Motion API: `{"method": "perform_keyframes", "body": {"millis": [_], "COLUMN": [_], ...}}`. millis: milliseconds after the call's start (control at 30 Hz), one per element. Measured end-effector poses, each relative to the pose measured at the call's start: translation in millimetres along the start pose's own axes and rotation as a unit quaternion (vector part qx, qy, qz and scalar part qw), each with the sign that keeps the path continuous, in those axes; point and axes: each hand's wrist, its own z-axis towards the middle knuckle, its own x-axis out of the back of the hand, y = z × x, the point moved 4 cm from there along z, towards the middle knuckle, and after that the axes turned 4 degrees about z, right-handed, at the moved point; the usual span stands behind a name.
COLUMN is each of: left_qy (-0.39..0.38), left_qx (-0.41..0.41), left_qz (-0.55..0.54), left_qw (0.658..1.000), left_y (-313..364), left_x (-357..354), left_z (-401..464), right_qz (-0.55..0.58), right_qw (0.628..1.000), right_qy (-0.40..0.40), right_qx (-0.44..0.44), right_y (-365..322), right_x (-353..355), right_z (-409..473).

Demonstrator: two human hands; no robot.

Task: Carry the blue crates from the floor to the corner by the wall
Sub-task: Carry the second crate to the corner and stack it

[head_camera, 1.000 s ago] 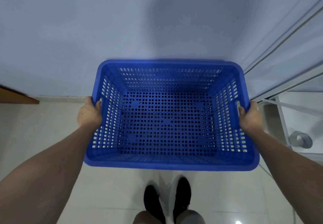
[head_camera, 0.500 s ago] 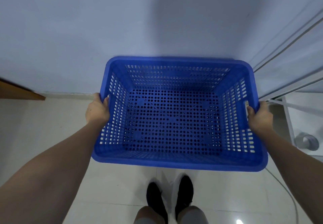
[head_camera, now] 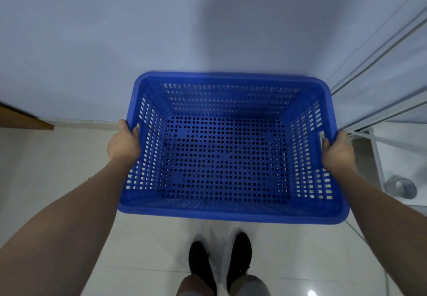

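Observation:
An empty blue crate (head_camera: 226, 210) with perforated walls and floor hangs in the air in front of me, above the pale tiled floor. My left hand (head_camera: 123, 144) grips the rim at the crate's left handle slot. At the right handle slot my right hand (head_camera: 336, 152) holds the opposite rim. The crate's far edge lies close to the pale wall (head_camera: 161, 30). No other crate is in view.
A sliding glass door frame (head_camera: 379, 64) meets the wall at the right, forming a corner. Behind it a grey roll (head_camera: 401, 186) lies on the floor. A brown wooden edge (head_camera: 25, 118) juts in at the left. My black shoes (head_camera: 219, 261) stand below the crate.
The crate and both hands have shifted to the right in view, nearer the glass door corner. Both grips are unchanged.

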Motion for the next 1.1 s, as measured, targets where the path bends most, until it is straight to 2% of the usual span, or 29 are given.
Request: {"method": "perform_keyframes", "body": {"millis": [367,567,633,700,833,900,1000,1100], "left_qy": [-0.005,-0.105,-0.131,-0.12,-0.08,-0.074,-0.077,-0.074], "left_qx": [0.004,-0.003,-0.01,-0.045,-0.129,-0.161,-0.196,-0.226], "left_qz": [-0.008,-0.021,0.036,0.125,0.151,0.165,0.179,0.207], "left_qw": [1.0,0.994,0.991,0.984,0.977,0.97,0.961,0.949], "left_y": [1,3,5,11,41,63,99,139], "left_x": [-1,7,12,19,62,93,146,203], "left_z": [3,8,7,2,-12,-19,-31,-44], "right_qz": [-0.033,-0.048,-0.095,-0.17,-0.213,-0.23,-0.245,-0.232], "right_qw": [0.999,0.998,0.995,0.984,0.972,0.965,0.952,0.946], "right_qy": [0.011,-0.007,-0.02,-0.037,-0.021,-0.045,-0.086,-0.083], "right_qx": [-0.021,-0.027,-0.002,0.026,0.095,0.12,0.163,0.211], "right_y": [-3,-6,-8,-10,-35,-56,-104,-168], "right_x": [0,5,7,9,32,46,70,110], "right_z": [-3,-6,-6,-7,-17,-23,-32,-45]}}
